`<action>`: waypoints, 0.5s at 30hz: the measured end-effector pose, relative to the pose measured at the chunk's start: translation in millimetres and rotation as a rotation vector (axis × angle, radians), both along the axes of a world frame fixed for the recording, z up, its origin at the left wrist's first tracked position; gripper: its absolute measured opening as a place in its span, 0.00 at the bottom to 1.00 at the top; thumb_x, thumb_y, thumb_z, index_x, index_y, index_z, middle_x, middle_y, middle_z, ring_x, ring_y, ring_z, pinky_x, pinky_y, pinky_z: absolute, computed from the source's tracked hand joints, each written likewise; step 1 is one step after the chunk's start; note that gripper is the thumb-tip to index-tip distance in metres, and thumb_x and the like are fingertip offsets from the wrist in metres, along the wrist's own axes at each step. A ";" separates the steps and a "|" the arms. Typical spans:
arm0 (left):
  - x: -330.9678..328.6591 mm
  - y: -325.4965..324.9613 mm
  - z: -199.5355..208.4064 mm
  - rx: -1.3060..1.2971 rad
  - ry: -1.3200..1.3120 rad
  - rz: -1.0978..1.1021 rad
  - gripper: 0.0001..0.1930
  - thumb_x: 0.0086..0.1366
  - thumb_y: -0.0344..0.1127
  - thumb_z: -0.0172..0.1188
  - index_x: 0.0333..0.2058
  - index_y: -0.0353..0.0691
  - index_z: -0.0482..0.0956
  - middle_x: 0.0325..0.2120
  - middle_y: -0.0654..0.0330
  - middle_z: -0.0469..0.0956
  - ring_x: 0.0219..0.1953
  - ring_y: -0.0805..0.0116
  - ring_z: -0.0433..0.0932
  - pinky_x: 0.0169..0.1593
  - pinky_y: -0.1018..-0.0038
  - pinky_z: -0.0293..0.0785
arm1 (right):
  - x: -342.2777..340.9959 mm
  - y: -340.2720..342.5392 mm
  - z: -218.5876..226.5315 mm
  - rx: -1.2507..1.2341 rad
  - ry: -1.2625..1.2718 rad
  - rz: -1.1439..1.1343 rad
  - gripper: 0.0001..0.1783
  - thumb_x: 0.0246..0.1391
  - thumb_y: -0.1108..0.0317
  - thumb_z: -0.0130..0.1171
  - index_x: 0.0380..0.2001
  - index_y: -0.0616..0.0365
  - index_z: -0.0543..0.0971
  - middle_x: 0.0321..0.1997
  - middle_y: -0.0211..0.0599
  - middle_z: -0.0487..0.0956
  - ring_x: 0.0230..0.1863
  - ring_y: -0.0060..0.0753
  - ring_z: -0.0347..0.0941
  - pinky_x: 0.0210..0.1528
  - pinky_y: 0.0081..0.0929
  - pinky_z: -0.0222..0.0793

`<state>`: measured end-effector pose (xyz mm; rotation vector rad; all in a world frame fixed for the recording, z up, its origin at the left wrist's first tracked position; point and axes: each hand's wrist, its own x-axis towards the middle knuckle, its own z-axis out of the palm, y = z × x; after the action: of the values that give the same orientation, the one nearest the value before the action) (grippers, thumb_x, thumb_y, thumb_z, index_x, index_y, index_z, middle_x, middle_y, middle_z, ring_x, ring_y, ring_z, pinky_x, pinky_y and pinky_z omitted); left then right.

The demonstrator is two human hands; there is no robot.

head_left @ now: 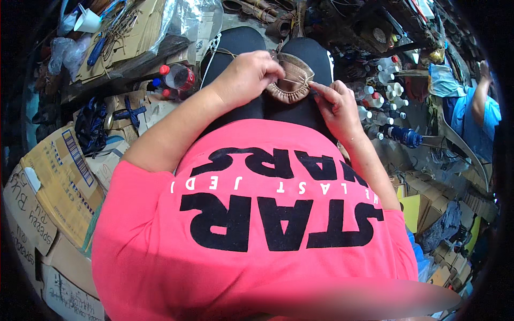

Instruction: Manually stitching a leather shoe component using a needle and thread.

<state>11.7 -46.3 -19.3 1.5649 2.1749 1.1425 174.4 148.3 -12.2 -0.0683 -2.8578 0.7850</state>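
A brown leather moccasin (290,92) with a puckered, gathered rim rests on my black-clad thighs, between my two hands. My left hand (252,74) is at its left side, thumb and fingers pinched together on a thin pale thread (288,81) that crosses the moccasin's opening. At the moccasin's right edge, my right hand (338,107) has its thumb and forefinger drawn close together beside the gathers. Whatever those right fingertips hold is too small to make out. A thin cord (225,52) lies over my left thigh.
Plastic bottles with red caps (178,77) stand to the left, and several more bottles (383,99) to the right. Cardboard boxes (61,182) crowd the lower left. Brown shoe pieces (278,27) lie beyond my knees. Another person's arm (483,93) shows at the far right.
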 end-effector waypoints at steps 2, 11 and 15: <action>4.1 -1.6 -5.1 -0.024 0.092 0.036 0.08 0.51 0.27 0.62 0.32 0.43 0.82 0.23 0.61 0.72 0.29 0.64 0.75 0.34 0.71 0.70 | 0.0 0.4 -0.6 -0.019 -0.016 0.002 0.19 0.47 0.78 0.58 0.43 0.48 0.79 0.25 0.34 0.66 0.29 0.32 0.65 0.33 0.25 0.63; -6.7 16.6 -21.8 0.056 -0.010 0.012 0.11 0.50 0.29 0.64 0.34 0.51 0.84 0.23 0.62 0.68 0.30 0.66 0.69 0.35 0.73 0.67 | -21.3 35.2 -3.3 -0.567 -0.351 0.032 0.15 0.52 0.78 0.53 0.41 0.49 0.81 0.35 0.31 0.71 0.41 0.26 0.67 0.46 0.19 0.63; -7.1 17.4 -24.7 0.020 0.007 0.009 0.11 0.51 0.29 0.64 0.34 0.52 0.84 0.23 0.62 0.68 0.30 0.65 0.69 0.35 0.73 0.67 | -26.6 39.2 -6.0 -0.614 -0.352 0.072 0.18 0.51 0.83 0.49 0.42 0.54 0.80 0.35 0.26 0.68 0.41 0.18 0.65 0.46 0.14 0.61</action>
<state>4.6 -28.9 -44.1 1.5707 2.1838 1.1673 147.7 187.5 -18.3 -0.2004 -2.8087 1.7955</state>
